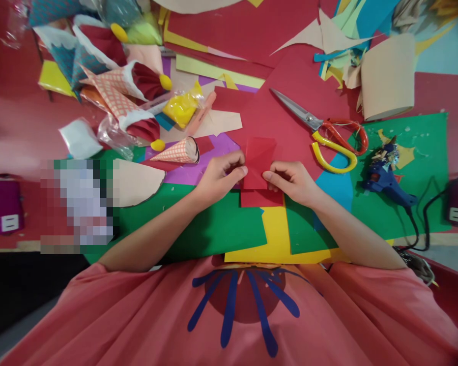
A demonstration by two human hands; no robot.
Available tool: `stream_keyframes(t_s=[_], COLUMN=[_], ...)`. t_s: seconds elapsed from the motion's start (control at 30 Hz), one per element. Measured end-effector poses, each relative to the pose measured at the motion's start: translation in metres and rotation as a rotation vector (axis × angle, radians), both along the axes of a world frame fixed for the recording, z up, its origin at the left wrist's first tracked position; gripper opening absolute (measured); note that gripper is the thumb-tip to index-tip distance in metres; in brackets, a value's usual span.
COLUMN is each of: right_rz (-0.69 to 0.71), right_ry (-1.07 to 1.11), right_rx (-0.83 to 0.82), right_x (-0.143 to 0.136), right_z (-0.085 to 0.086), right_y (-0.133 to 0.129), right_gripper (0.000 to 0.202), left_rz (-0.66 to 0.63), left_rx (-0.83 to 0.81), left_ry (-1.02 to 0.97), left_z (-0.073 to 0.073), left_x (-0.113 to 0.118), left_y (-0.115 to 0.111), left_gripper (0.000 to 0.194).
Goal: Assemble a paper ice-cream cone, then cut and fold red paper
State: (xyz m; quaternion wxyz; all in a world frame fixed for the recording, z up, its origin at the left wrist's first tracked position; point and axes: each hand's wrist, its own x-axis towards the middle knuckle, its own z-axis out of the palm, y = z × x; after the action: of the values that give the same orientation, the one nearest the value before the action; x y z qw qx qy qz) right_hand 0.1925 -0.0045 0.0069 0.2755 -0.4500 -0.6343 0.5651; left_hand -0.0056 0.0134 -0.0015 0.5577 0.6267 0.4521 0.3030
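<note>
My left hand (222, 175) and right hand (293, 180) are pinching red paper (257, 161) by its edges, probably light, easily creased.

narrow red paper (258, 161), held at both sides

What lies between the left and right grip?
A red paper piece, its sides held by the left grip and right grip; shown in the head view.
</note>
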Motion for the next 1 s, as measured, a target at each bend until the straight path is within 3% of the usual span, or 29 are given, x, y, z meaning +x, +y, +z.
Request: stream_keyframes(t_s=[0.43, 0.77, 1.0], right_rz=[0.006, -0.111, -0.118], right_ry=[0.015, 0.268, 0.214], right_rx=[-0.030, -0.124, -0.115], right_x=[0.0014, 0.0033, 0.0034], right_z=[-0.0005, 0.0003, 0.0002], right_y=[0.0002, -0.0002, 0.0007], right_gripper=[0.040, 0.039, 0.037], left_rz=[0.026, 0.012, -0.025], left_rx=[0.029, 0.049, 0.032], left_ry=[-0.025, -0.015, 0.022], left_z=[0.0041, -0.0002, 0.0023], left_x=[0.0025, 0.0030, 0.0025], left_y=[-0.0002, 0.0009, -0.0002], left_gripper=[0.022, 0.030, 0.035])
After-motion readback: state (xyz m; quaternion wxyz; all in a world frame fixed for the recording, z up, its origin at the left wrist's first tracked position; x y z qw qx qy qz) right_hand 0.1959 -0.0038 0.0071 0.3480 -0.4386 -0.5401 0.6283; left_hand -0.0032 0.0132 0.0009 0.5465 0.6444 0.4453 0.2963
